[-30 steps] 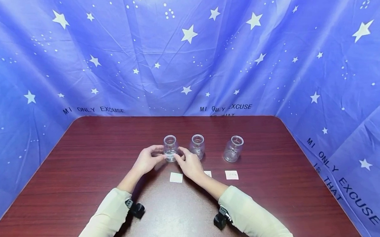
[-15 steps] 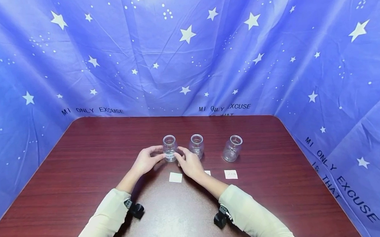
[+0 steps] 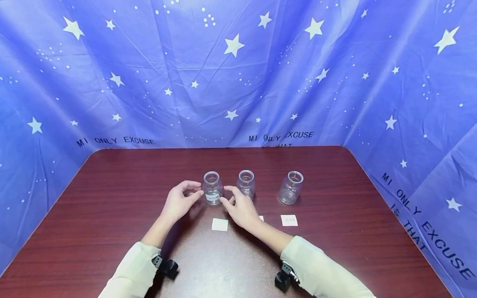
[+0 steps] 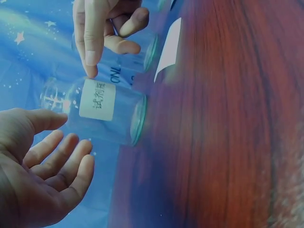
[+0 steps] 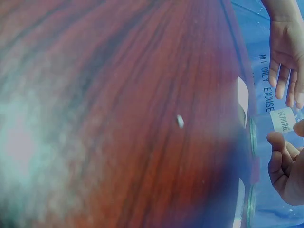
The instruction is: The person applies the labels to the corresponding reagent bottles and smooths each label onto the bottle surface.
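A glass jar (image 3: 212, 186) stands upright on the table, leftmost of a row, with a white handwritten label (image 4: 98, 100) on its side. To its left my left hand (image 3: 180, 202) is held with spread, relaxed fingers, a small gap showing between them and the glass in the left wrist view. On the other side my right hand (image 3: 240, 210) has its fingertips right at the label's edge, with the remaining fingers loosely bent around nothing. Behind that hand, the middle glass jar (image 3: 246, 182) is partly covered. A third glass jar (image 3: 290, 191) stands farther right.
In front of the jars lie a left white paper card (image 3: 219, 224), a middle card (image 3: 261, 218) mostly hidden by my right forearm, and a right card (image 3: 289, 220) bearing handwriting. A starry blue curtain (image 3: 180, 59) surrounds the back and sides of the dark red table (image 3: 136, 170).
My left hand has let go of the jar and drawn slightly left. My right fingers have eased off the label's front, leaving more of its writing in sight.
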Motion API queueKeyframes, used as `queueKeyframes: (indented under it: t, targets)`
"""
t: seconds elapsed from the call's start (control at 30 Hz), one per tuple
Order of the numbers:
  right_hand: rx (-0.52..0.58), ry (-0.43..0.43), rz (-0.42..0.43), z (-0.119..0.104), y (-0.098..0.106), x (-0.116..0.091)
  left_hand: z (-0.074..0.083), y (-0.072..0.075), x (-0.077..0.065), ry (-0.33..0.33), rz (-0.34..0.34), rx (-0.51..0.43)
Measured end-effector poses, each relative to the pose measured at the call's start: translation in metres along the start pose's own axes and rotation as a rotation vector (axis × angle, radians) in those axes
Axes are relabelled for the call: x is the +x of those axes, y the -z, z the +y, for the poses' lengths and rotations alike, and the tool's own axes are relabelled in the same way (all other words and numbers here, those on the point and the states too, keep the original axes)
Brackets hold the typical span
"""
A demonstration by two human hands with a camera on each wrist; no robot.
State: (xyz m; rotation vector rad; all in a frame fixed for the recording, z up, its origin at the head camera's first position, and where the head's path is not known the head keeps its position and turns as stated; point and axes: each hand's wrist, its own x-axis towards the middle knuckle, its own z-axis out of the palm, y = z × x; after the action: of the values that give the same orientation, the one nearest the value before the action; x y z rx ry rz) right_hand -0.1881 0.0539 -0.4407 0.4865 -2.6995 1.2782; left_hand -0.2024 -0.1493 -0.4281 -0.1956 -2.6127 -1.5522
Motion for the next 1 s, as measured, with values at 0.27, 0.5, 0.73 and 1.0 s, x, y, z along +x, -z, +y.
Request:
queueKeyframes:
  t: [0.27, 0.5, 0.73, 1.0]
  targets:
    - [-0.011, 0.016, -0.049, 0.001, 0.015, -0.007, 0.011, -0.006, -0.010, -0.059, -0.003, -0.034]
    - [-0.107, 0.052, -0.044, 0.005, 0.031, -0.014, 0.021, -0.018, -0.016, -0.112, -0.137, -0.020]
    - [-0.158, 0.080, -0.067, 0.015, 0.048, -0.023, 0.025, -0.035, -0.018, -0.159, -0.255, 0.054]
    - [-0.198, 0.096, -0.105, 0.034, 0.066, -0.032, 0.033, -0.056, -0.019, -0.242, -0.329, 0.110]
